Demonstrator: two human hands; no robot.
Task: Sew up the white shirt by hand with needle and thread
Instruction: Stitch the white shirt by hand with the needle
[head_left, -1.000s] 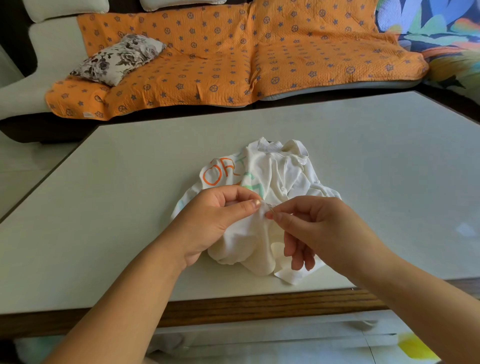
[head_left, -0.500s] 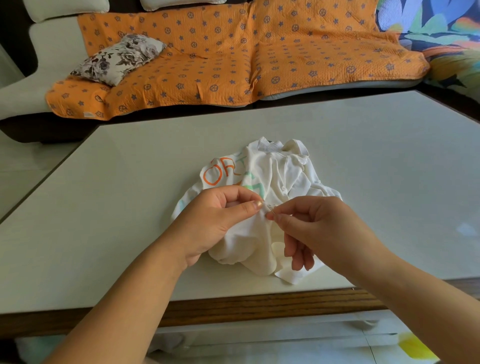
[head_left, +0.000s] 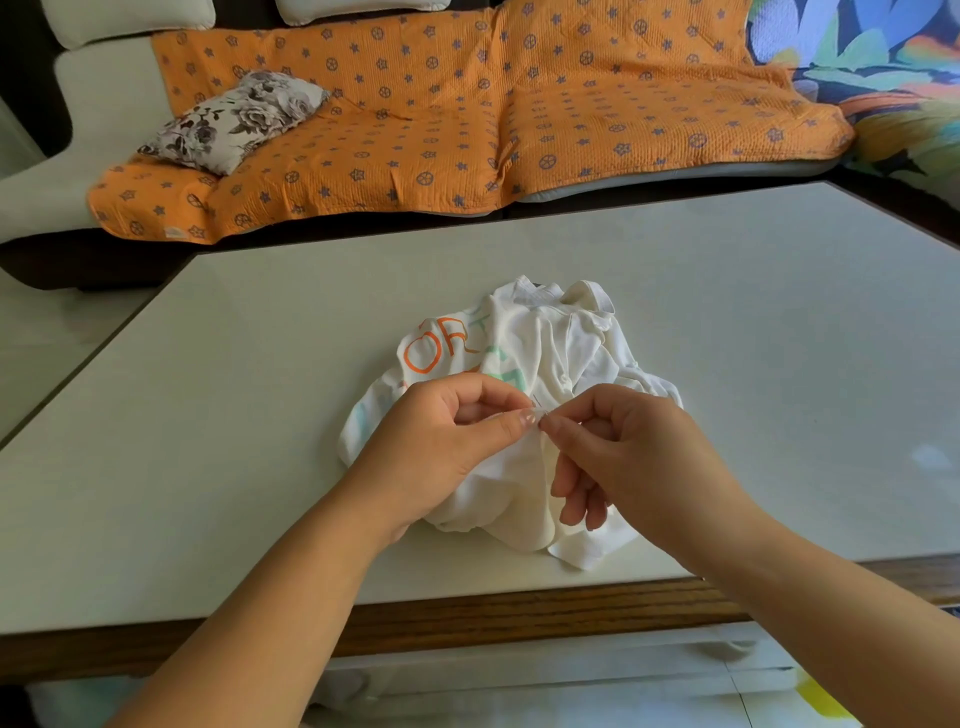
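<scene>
Barely moved since before, our left hand (head_left: 447, 441) and right hand (head_left: 623, 447) pinch together on the needle (head_left: 540, 410), white shirt (head_left: 545, 353) bunched on the bench (head_left: 260, 415) at twelve o'clock.

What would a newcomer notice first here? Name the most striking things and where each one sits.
First, the two hands meeting at the centre: the left hand and right hand pinch fingertip to fingertip over a crumpled white shirt with orange lettering, on the pale table. A thin needle shows faintly between them. Behind, an orange patterned cover drapes the sofa, with a floral pillow at its left.
</scene>
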